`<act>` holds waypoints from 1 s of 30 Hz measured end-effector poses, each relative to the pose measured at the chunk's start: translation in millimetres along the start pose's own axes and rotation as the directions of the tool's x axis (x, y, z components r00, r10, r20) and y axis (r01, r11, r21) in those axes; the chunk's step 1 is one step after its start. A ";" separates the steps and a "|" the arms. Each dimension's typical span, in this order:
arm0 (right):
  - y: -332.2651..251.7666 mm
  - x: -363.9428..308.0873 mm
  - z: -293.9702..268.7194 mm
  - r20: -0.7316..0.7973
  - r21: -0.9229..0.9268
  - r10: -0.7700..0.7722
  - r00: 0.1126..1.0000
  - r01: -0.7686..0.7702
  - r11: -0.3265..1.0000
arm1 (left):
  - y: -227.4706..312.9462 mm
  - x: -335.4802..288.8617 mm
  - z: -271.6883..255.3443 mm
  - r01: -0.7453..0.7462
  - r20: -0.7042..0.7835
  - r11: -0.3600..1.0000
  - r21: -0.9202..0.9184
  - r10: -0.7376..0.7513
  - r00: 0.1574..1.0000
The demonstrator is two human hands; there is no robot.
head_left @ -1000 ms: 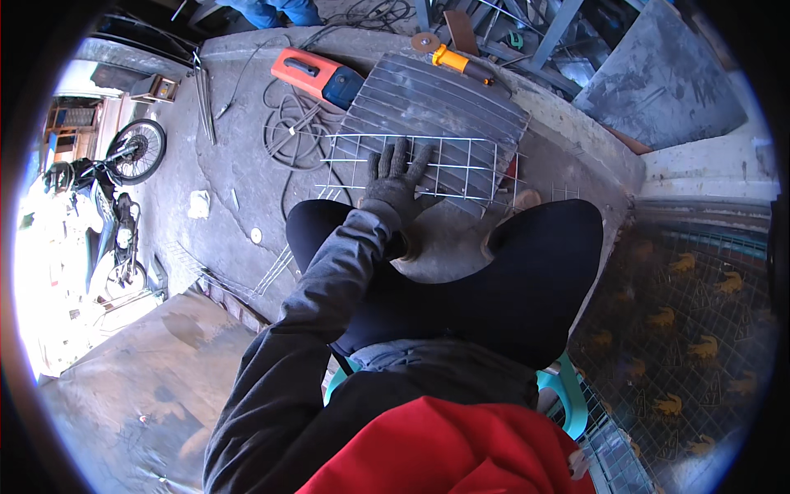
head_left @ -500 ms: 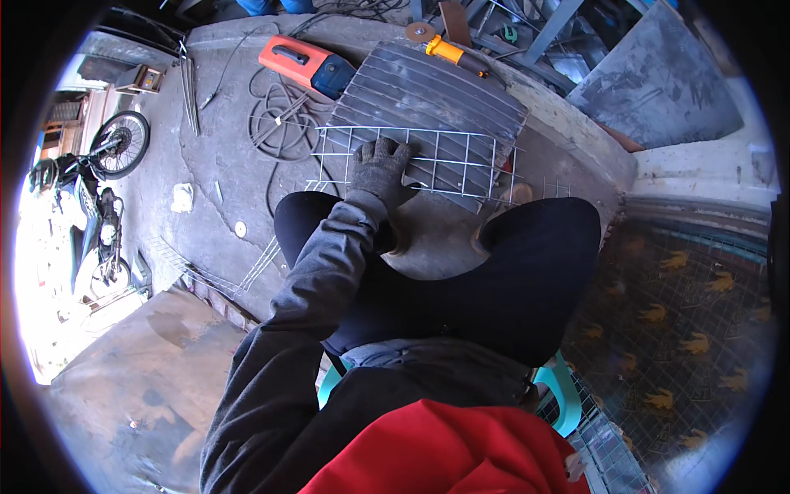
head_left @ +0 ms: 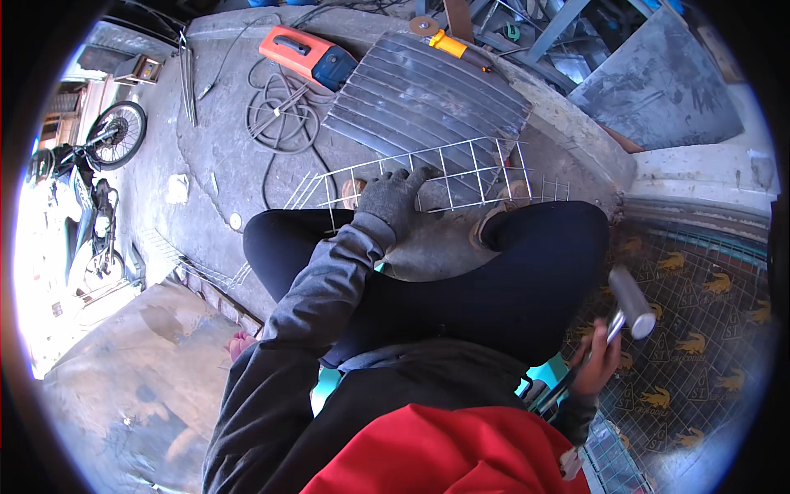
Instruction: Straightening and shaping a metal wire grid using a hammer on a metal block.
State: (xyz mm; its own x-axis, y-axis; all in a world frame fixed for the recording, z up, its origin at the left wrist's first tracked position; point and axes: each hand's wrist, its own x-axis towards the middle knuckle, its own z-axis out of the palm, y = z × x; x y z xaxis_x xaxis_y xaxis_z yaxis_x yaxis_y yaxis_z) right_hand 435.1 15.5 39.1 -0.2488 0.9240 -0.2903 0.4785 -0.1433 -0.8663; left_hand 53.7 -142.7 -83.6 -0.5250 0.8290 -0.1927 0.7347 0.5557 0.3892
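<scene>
My left hand [head_left: 391, 202], in a grey knit glove, grips the edge of a white wire mesh panel [head_left: 479, 171]. The panel is bent along its length and sits tilted between my knees, its far side over the near edge of a slatted metal plate [head_left: 428, 99] on the floor. At my right side, low by the thigh, my bare right hand [head_left: 599, 362] is closed round the handle of a hammer [head_left: 630, 303]. The hammer head points up and away from me, apart from the mesh.
Beyond the plate lie an orange welding machine [head_left: 306, 58], coiled cable [head_left: 284, 123] and a yellow angle grinder [head_left: 457, 51]. A motorcycle [head_left: 99, 198] stands far left. Sheet metal [head_left: 658, 86] leans at the back right. A dark printed sheet [head_left: 699, 346] spreads on my right.
My left hand has drawn the mesh panel nearer to me and tilted it. My right hand has come into view at the right with the hammer.
</scene>
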 end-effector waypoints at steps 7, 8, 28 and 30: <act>-66.0 43.1 107.5 0.292 0.323 -0.116 0.949 0.017 0.946 | 25.2 -1.9 -1.8 0.138 -0.002 0.990 -0.031 -0.138 0.990; -67.1 44.4 119.1 0.323 0.353 -0.115 0.939 -0.006 0.936 | 28.7 1.6 -5.6 0.134 -0.062 0.989 -0.064 -0.138 0.988; -21.0 47.0 118.6 0.454 0.098 0.025 0.891 -0.078 0.992 | 75.4 -3.1 49.5 0.433 0.300 0.817 -0.380 -0.334 0.893; -21.2 48.9 121.4 0.469 0.080 0.035 0.883 -0.082 0.993 | 77.4 -4.0 49.8 0.444 0.327 0.796 -0.411 -0.326 0.887</act>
State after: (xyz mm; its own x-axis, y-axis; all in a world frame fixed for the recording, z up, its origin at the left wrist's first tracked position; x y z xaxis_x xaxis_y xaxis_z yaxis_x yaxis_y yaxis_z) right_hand 310.6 20.6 -6.1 -0.5974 0.6445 -0.4771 0.4286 -0.2462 -0.8693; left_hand 134.0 -99.8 -97.5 -0.5646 0.5752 -0.5919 0.1755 0.7844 0.5949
